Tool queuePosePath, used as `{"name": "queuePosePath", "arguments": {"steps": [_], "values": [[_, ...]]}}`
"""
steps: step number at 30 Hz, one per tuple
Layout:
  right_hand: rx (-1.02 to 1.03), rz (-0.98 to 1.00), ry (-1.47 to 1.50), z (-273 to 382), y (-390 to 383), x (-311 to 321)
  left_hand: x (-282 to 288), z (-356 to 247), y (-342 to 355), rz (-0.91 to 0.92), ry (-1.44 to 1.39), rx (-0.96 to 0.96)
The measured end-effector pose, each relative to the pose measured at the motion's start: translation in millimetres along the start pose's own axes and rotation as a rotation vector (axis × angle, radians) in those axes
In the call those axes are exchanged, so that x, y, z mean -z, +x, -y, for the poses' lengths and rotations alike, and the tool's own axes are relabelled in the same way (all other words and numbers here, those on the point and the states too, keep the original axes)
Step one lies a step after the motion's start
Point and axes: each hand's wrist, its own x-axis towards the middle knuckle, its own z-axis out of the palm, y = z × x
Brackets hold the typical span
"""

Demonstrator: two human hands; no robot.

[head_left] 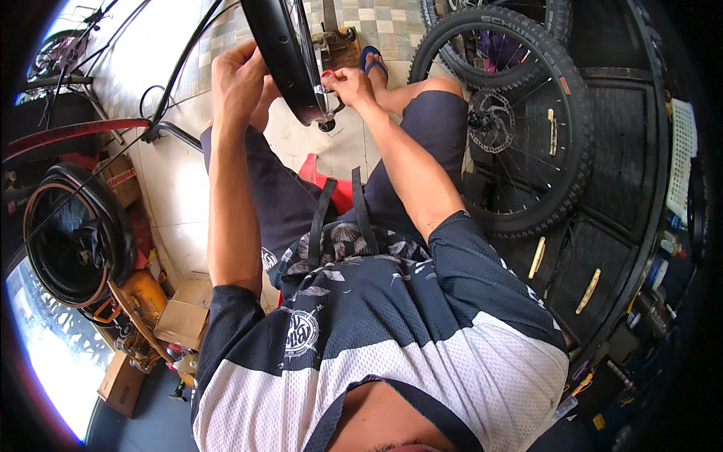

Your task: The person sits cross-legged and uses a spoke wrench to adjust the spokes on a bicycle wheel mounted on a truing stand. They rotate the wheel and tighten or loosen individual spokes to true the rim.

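In front of me a black wheel rim [275, 53] with thin spokes hangs upright in a metal stand [327, 120]. My left hand [237, 79] is at the rim's left side, its fingers curled against it and partly hidden. My right hand [348, 87], at the right of the rim, pinches a small red object [328, 79], apparently a little tool, near the spokes. What exactly it touches there is too small to tell. I sit on a red seat [343, 194] with my legs apart.
Two tyred wheels [566, 173] lean against black cabinets [610, 135] at my right. On the left are stacked tyres [45, 233], cardboard boxes [184, 309], a yellow container [147, 294] and bicycle tubing [90, 134]. Tools [651, 316] line a shelf at far right.
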Motion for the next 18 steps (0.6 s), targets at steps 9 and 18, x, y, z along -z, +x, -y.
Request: {"name": "queuePosePath", "arguments": {"steps": [9,18], "values": [[-0.059,0.052,0.049,-7.7,-6.1,-10.2,-5.0,-3.7,-9.3,-0.001,-0.107,0.065],[0.015,-0.046,-0.171,12.9,-19.4,-13.5,-9.8,23.3,-7.0,-0.074,-0.05,-0.024]]}}
